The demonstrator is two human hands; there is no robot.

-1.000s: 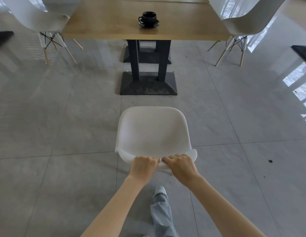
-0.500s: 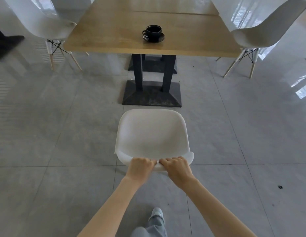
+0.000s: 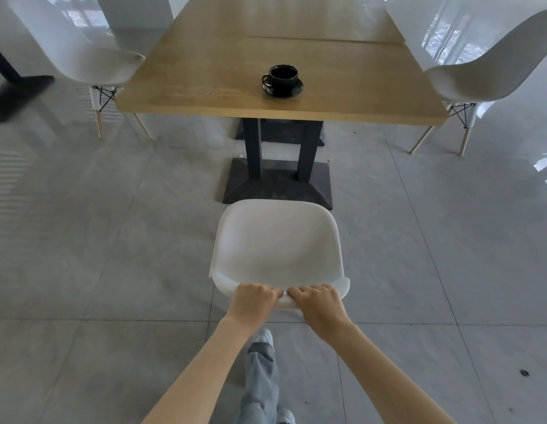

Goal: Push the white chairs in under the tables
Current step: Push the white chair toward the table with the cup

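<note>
A white chair (image 3: 276,243) stands on the grey tiled floor in front of me, seen from above, its seat facing the wooden table (image 3: 223,71). My left hand (image 3: 253,301) and my right hand (image 3: 319,304) grip the top edge of its backrest side by side, fingers curled over it. The chair's front edge overlaps the table's black base (image 3: 276,186) in view; the seat is still short of the tabletop edge. Its legs are hidden under the seat.
A black cup on a saucer (image 3: 282,80) sits near the table's front edge. Two more white chairs stand at the table's left (image 3: 82,59) and right (image 3: 486,71) sides. Another black table base (image 3: 12,93) is at far left. My leg and shoe (image 3: 261,362) are below.
The chair has slid forward toward the table with both hands still gripping the backrest. I have stepped closer, and the table and cup now appear nearer and larger.
</note>
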